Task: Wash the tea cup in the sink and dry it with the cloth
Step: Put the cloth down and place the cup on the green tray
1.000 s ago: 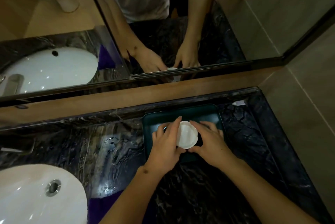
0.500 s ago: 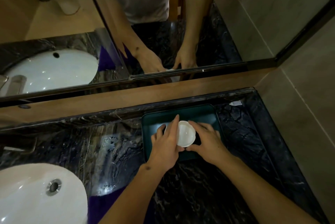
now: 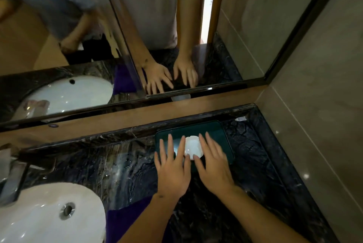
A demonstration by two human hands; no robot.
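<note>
**Head view: tea cup rests on the tray, both hands spread flat above it**

Head camera, reading from the left: the white sink [image 3: 39, 221] sits at the lower left of the dark marble surface [image 3: 110, 166], with its metal drain [image 3: 67, 210] showing and a faucet [image 3: 11, 180] at the edge of frame. A purple cloth [image 3: 125, 221] lies on the surface just beside the basin, partly hidden under the left forearm.

Further right is a dark green tray [image 3: 220, 136], pushed back towards the mirror [image 3: 98, 36]. The white tea cup [image 3: 193, 147] stands in it, and neither hand grips it. The left hand [image 3: 172, 170] is palm down with its fingers [image 3: 170, 144] straight and spread wide, lying over the tray's near left part; its innermost finger is just beside the cup's left rim, and whether it touches cannot be told. The right hand [image 3: 214, 168] mirrors it, palm down, fingers fanned and holding nothing, partly covering the cup's right side. Both forearms come up from the bottom edge and converge on the tray.

Judging by this layout, the cup is parked on the tray, well apart from the sink. Whether it has been washed yet cannot be read from here. If the washing is yet to come, the next move calls for curling fingers round the cup wall and carrying it left to the basin; if it is done, nothing remains but to draw the hands away.
</note>
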